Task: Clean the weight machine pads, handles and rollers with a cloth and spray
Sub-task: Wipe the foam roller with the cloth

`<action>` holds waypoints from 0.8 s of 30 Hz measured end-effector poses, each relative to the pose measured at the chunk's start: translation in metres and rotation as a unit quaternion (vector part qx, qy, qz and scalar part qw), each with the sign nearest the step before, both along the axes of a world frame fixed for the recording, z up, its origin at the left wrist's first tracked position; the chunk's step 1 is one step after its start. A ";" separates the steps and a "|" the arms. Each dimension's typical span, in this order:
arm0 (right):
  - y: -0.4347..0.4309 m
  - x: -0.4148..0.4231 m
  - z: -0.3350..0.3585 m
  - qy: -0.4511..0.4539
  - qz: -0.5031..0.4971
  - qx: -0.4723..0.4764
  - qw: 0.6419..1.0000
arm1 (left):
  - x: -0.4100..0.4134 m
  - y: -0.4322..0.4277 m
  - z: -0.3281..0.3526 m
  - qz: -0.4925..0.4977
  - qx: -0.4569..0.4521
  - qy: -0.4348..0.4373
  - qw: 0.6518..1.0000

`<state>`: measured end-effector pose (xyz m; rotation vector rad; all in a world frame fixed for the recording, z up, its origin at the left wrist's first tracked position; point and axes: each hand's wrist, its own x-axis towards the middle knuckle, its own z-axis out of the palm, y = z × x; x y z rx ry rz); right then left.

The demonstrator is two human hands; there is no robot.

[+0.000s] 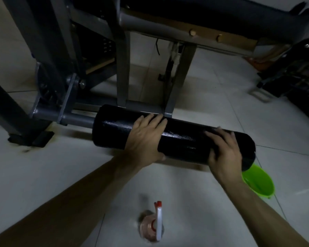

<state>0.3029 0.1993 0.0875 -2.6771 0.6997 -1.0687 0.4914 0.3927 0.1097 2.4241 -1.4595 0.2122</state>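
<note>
Roller (184, 139) gripped by left hand (146, 138), right hand (225, 154) near end

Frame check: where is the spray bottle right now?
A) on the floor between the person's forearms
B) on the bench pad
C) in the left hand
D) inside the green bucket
A: the spray bottle sits on the floor between the forearms, untouched; the left hand and right hand are both on the black roller.
</note>
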 end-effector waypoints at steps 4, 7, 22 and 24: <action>0.052 0.050 -0.007 -0.023 0.071 0.023 0.997 | -0.007 -0.004 -0.001 0.023 -0.020 -0.005 1.000; 0.070 0.076 -0.001 0.004 0.141 0.005 0.990 | -0.007 -0.004 0.001 0.033 -0.038 0.004 0.999; 0.013 0.001 -0.007 -0.060 -0.021 0.079 0.995 | -0.054 -0.046 0.016 0.006 0.024 -0.003 1.000; 0.036 0.019 -0.010 -0.027 0.056 0.058 0.996 | -0.073 -0.062 0.013 0.007 -0.009 -0.001 1.000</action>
